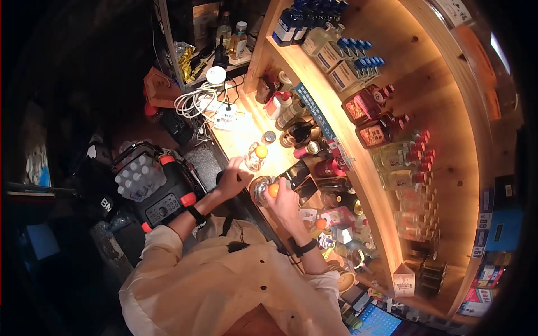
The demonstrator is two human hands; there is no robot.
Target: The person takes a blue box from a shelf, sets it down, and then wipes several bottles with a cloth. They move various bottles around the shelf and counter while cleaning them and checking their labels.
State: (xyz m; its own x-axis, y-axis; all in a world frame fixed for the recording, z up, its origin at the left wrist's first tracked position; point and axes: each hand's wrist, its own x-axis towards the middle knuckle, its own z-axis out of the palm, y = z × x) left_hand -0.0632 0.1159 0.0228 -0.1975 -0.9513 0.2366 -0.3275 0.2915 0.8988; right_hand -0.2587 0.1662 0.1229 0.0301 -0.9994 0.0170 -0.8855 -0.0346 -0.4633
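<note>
Over the lit wooden counter, my left hand (232, 178) has its fingers apart, fingertips right at the side of a clear glass jar (255, 163). A round orange top (261, 151) sits on that jar. My right hand (286, 203) is closed around the round orange top (273, 190) of a second glass jar (259, 191), which stands nearer to my body. Its fingers partly cover this top. Beyond the jars, a small dark-sided pot with a speckled top (269, 137) stands on the counter.
Several bottles (300, 133) crowd the counter's right side under a wooden shelf (336, 120) with more bottles. White cables (193, 102) and a round white device (216, 75) lie at the far end. A black case (162, 204) and packed water bottles (140, 177) stand left.
</note>
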